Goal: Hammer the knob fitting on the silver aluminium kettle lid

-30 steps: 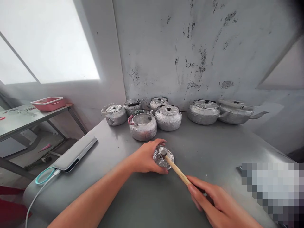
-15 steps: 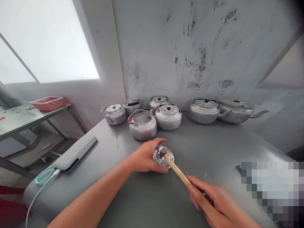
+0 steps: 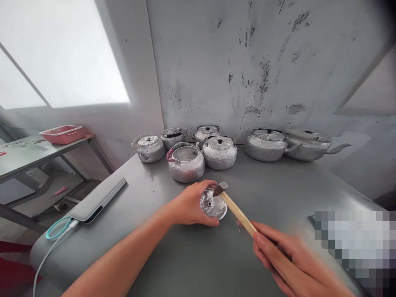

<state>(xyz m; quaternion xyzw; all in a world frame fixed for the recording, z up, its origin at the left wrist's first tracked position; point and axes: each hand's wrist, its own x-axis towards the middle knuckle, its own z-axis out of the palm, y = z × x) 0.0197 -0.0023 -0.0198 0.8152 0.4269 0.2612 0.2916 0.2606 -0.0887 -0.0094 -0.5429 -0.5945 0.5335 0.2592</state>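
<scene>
Lid [image 3: 215, 209] in the same spot, hammer [image 3: 238, 213] now higher

A pale power bank [image 3: 95, 200] lies on the left of the worktop [image 3: 262, 198], a white cable [image 3: 73, 224] and turquoise loop [image 3: 47, 235] at its near end. Farther left, a pink basket [image 3: 63, 137] sits on a side table [image 3: 34, 159]. At the far right, two silver kettles [image 3: 264, 150] stand before the stained wall [image 3: 198, 66].

light reading bright, white panel [image 3: 62, 53] blowing out left of gray table [image 3: 256, 189], sheen spreading over its top, right hand [image 3: 280, 253] smearing slightly above it, pixelated patch [image 3: 359, 243] masking its right side, black vignette [image 3: 389, 9] darkening above and right of it, edges stretching
</scene>
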